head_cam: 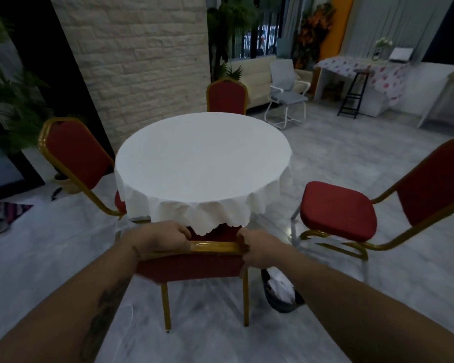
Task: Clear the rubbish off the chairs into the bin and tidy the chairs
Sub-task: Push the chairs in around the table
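Presently both hands are clamped on the gold top rail of the near chair (194, 265). The left hand (163, 239) wraps the rail's left end, fingers curled over its far side; the right hand (257, 248) grips the right end in the same way. Between the two hands a bare stretch of the gold rail shows.

Just beyond the hands hangs the scalloped hem of the white tablecloth (202, 163) covering a round table. The near chair's seat lies under that hem, and its red back is directly below the hands, with two gold rear legs standing on the pale floor.

Below and to the right of the right hand, close beside the chair's right rear leg, stands a dark bin (273, 302) holding white crumpled material (279, 282).

Further right of the right hand, a second red chair (338, 208) stands pulled out from the table, its seat bare and fully visible, its back angled away to the right. Left of the left hand, a third chair (74, 155) stands with its seat mostly beneath the cloth. Straight ahead of the hands, across the table, a fourth chair (227, 96) shows only its back above the tabletop.

No rubbish is visible on the one seat that can be seen in full; the other seats are hidden by the cloth.
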{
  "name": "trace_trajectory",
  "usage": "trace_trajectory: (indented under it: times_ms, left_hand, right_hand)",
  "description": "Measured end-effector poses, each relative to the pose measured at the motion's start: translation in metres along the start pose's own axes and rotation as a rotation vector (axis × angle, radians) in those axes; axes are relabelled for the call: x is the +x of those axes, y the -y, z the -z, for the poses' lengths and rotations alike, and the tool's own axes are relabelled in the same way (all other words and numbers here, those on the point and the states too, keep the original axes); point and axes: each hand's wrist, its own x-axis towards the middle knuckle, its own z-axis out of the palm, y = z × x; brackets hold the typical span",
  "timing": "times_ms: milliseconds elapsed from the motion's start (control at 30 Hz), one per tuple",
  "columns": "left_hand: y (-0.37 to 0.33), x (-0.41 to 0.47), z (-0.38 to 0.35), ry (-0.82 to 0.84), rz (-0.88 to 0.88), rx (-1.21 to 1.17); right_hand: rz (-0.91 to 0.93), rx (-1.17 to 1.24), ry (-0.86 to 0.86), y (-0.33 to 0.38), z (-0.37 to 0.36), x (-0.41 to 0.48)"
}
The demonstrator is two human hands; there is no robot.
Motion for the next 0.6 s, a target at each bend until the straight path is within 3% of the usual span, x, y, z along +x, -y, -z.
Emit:
trace_trajectory:
  times_ms: [100,233,400,600]
  left_hand:
    - [-0.045,0.020,0.016,-0.049,-0.127,-0.082]
    - [-0.119,0.049,0.025,-0.118,-0.262,0.019]
    - [-0.233,0.086,0.019,-0.118,-0.429,0.021]
    - [-0.386,0.130,-0.008,-0.142,-0.505,-0.008]
  right_hand:
    - [-0.023,0.099,-0.075,-0.025,0.029,-0.017]
    - [-0.102,0.117,-0.156,-0.077,0.079,-0.041]
    - [-0.261,0.143,-0.264,-0.182,0.149,-0.077]
    - [-0.413,0.160,-0.323,-0.335,0.233,-0.130]
